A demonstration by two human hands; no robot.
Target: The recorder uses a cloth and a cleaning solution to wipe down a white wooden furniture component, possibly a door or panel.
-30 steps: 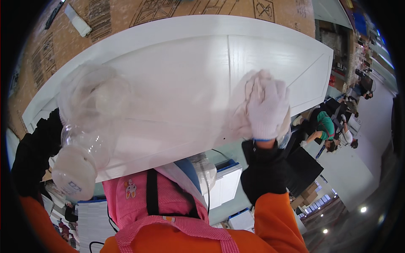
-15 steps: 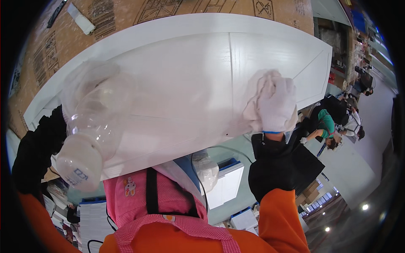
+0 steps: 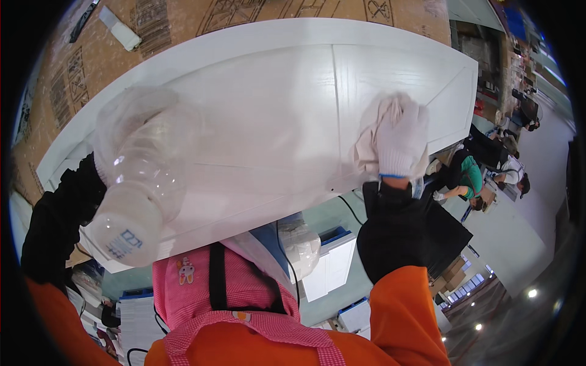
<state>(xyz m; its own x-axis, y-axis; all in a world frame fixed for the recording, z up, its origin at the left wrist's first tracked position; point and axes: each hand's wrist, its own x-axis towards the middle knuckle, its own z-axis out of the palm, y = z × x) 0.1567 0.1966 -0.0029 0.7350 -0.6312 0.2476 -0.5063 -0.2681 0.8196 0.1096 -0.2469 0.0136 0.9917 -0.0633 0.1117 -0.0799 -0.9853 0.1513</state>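
A long white panel [image 3: 262, 91] with grooved lines lies across the view in front of me. My left hand [image 3: 125, 113], in a whitish glove and blurred, is wrapped round a clear plastic bottle [image 3: 152, 165] over the panel's left part. The bottle tilts, its whitish round end with blue print toward me; its far end is hard to make out. On the panel's right part, my right hand [image 3: 403, 134], also in a white glove, is closed on a pale crumpled cloth [image 3: 371, 137] pressed to the surface.
Printed brown cardboard [image 3: 177, 36] lies beneath and beyond the panel, with a white-and-grey strip-like object [image 3: 120, 28] on it at far left. Below stand stacked white panels [image 3: 329, 271] and a cable [image 3: 293, 268]. People [image 3: 470, 177] work farther off at right.
My left hand and the bottle have shifted slightly right and away from me. My right hand and the cloth have moved a little away from me along the panel.
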